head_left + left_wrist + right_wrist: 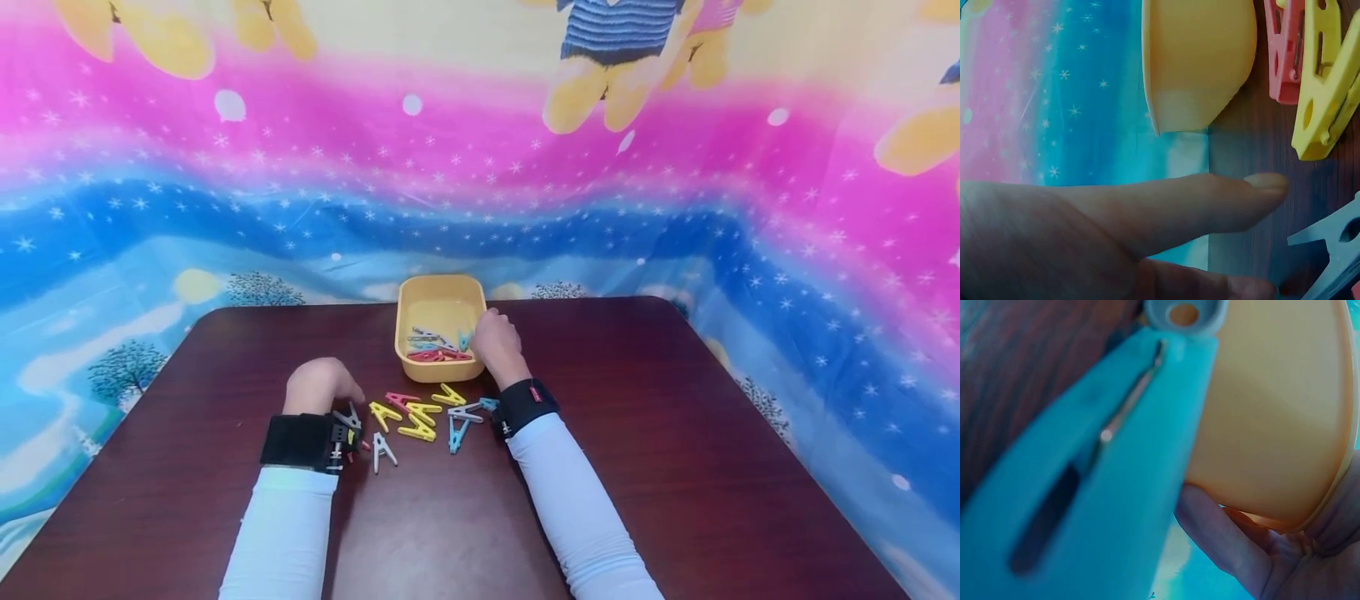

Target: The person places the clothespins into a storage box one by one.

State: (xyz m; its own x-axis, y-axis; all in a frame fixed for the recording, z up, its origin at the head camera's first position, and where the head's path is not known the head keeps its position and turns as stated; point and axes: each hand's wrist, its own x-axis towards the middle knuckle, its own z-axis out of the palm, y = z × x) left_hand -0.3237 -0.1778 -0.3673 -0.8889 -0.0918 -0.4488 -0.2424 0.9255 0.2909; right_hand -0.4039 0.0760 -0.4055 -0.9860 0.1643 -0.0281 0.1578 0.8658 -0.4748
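My right hand (498, 343) grips the right side of a yellow plastic basket (438, 373); the right wrist view shows a finger (1222, 540) under its wall and the palm at the rim. Inside the basket lie several clothespins, red ones (438, 356) in front of grey and blue ones. My left hand (318, 385) is low over the table, left of the loose clothespins. Its thumb (1235, 200) is straight and apart from the finger below, whose tip is right at a grey clothespin (1338, 240). Nothing shows between thumb and finger.
Several yellow clothespins (422, 431), a red one (401, 402), a white one (383, 450) and a blue one (457, 434) lie in front of the basket. Another blue clothespin (1160, 450) sits close under my right wrist. A patterned cloth (450, 192) hangs behind the dark table (637, 433).
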